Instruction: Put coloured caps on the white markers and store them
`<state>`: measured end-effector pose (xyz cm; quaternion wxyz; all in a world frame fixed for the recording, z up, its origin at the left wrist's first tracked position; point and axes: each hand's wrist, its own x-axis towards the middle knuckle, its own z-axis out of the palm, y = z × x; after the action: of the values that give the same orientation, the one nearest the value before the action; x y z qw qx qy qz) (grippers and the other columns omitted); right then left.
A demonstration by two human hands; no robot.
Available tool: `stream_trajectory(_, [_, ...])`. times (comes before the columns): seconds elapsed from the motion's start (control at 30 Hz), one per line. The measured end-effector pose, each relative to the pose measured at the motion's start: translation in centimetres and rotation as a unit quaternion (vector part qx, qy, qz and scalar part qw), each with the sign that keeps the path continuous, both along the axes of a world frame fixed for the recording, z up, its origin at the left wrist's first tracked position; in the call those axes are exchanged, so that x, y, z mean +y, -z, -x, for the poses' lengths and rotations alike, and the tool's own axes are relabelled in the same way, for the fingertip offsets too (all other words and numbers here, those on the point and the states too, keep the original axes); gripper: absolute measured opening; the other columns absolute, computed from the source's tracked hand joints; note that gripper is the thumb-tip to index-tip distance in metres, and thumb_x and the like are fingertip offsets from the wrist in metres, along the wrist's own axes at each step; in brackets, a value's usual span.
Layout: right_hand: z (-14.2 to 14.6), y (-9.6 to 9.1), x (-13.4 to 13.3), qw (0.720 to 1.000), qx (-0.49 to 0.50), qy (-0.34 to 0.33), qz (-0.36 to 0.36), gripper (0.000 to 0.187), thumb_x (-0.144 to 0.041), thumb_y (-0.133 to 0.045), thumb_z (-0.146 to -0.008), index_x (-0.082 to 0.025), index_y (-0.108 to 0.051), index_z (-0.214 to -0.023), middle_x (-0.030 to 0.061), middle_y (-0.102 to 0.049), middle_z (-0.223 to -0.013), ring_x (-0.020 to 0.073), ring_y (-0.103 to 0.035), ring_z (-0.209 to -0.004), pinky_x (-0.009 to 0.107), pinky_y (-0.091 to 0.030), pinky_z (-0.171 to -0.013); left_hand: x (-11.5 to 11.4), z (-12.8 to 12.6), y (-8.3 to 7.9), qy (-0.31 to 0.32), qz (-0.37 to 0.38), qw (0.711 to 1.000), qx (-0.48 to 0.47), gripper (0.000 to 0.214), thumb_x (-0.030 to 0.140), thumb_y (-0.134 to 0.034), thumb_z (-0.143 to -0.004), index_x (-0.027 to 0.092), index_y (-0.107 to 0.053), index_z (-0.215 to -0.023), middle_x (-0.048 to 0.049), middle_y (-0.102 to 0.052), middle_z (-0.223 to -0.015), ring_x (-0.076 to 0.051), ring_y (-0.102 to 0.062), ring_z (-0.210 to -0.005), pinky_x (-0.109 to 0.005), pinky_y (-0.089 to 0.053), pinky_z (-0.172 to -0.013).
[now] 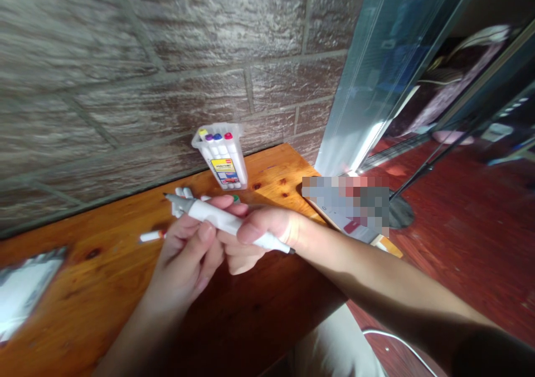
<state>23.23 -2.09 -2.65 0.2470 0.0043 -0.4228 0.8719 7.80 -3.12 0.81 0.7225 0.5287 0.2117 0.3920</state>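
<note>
A wooden tabletop (96, 288) stands against a grey brick wall (146, 59). A clear plastic case (221, 156) leans near the wall, full of white pens with yellow, purple, blue and red caps. Some loose white pens (183, 193) lie on the wood, and one more pen (151, 236) lies to their left. A blurry white packet (25, 290) sits at the left edge. On the right is a tall glass pane (368, 76). The floor (468, 237) is dark red. A round grey base (401, 212) rests on it, with a thin dark pole (438, 159). A white cable (401, 343) lies lower down.

Single head-worn view, angled forward-down, close above left hand (188, 254), right hand (267, 232), wooden table (83, 293); faces brick wall (167, 59).
</note>
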Motion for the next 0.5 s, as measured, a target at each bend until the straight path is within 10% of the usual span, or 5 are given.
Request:
stream_trajectory(0.13, [0.1,-1.2,-0.2,1.000,-0.009,0.020,-0.006,0.033,-0.026,-0.058,-0.089,-0.022,-0.037,-0.064,-0.0091,-0.043,-0.043,0.0075,-0.036,-0.034,0.019,-0.037,-0.037,0.1,-0.3,0.0,-0.018,-0.003,0.999,-0.031,0.029,0.048,-0.084,-0.073,0.036,-0.080,-0.100,0.0061,-0.080,-0.090,-0.005,-0.056,-0.050,-0.013,-0.048,-0.044])
stream_trajectory(0.33, [0.2,-2.4,-0.4,0.997,-0.063,0.041,0.002,0.035,-0.018,-0.056,-0.093,-0.020,-0.040,-0.062,-0.0099,-0.037,-0.038,0.0060,-0.029,-0.032,0.018,-0.030,-0.035,0.7,-0.1,0.4,0.008,-0.001,0.999,-0.040,0.024,0.045,-0.077,-0.082,0.035,-0.080,-0.103,0.0090,-0.070,-0.056,0.000,-0.027,-0.028,-0.015,-0.052,-0.052])
stream_trajectory(0.5, [0.4,-2.4,-0.4,0.993,-0.083,0.074,0.024,0.039,-0.024,-0.054,-0.098,-0.020,-0.040,-0.063,-0.0090,-0.039,-0.039,0.0057,-0.029,-0.032,0.019,-0.030,-0.036,0.6,0.0,-0.1,0.012,0.014,0.999,-0.026,0.032,0.046,-0.073,-0.086,0.030,-0.078,-0.113,0.0083,-0.057,-0.041,-0.003,-0.036,-0.031,-0.022,-0.058,-0.067])
